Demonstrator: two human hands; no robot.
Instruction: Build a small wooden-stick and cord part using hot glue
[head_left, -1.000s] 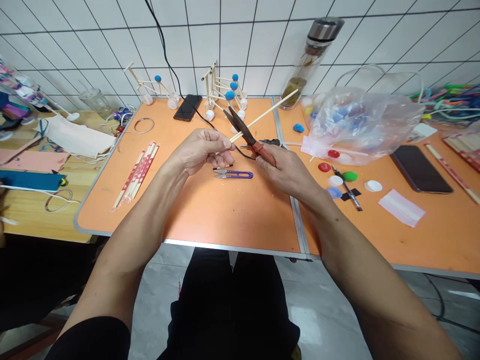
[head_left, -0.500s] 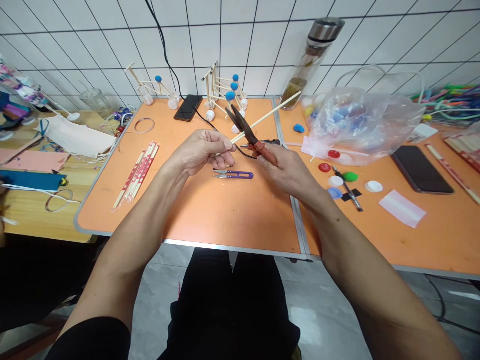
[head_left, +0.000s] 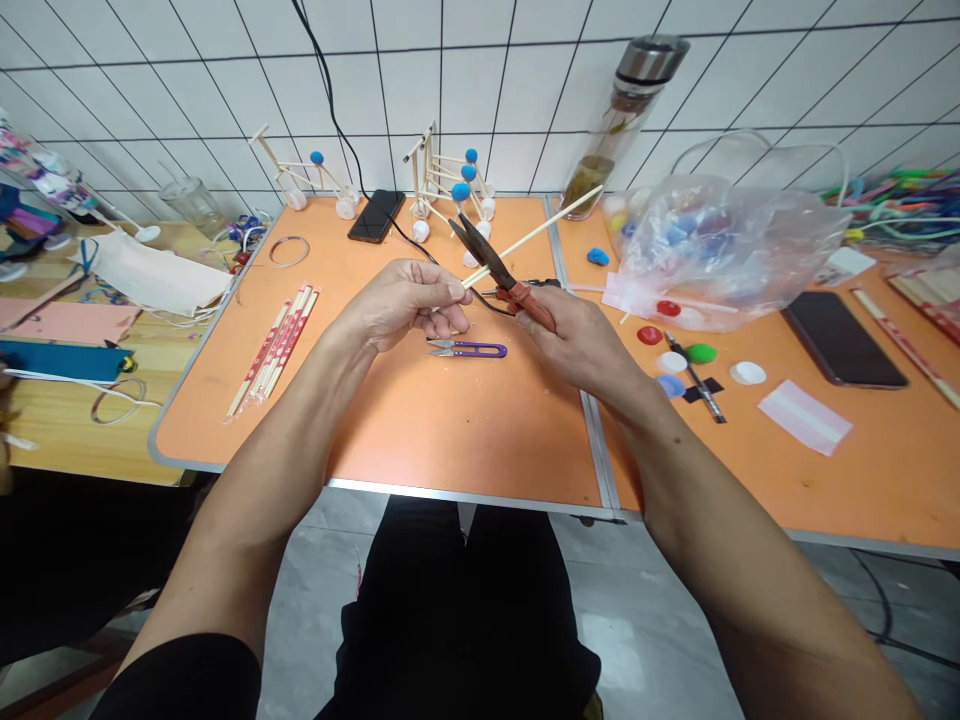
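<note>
The pale wooden stick (head_left: 532, 238) was pinched securely between the thumb and fingers of the left hand (head_left: 401, 305), its free end projecting beyond the grip. The red-handled, black-bladed cutters (head_left: 521, 292), held closed-fisted in the right hand (head_left: 581, 345), crossed the stick with blades parted, just ahead of the left grip. Purple-handled steel thread snips (head_left: 466, 349) lay on the orange table (head_left: 450, 430) below both grips.

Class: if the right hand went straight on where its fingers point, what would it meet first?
Probably the wooden chopstick held in the left hand, just beyond the red-handled pliers in the right hand, though depth is unclear.
</note>
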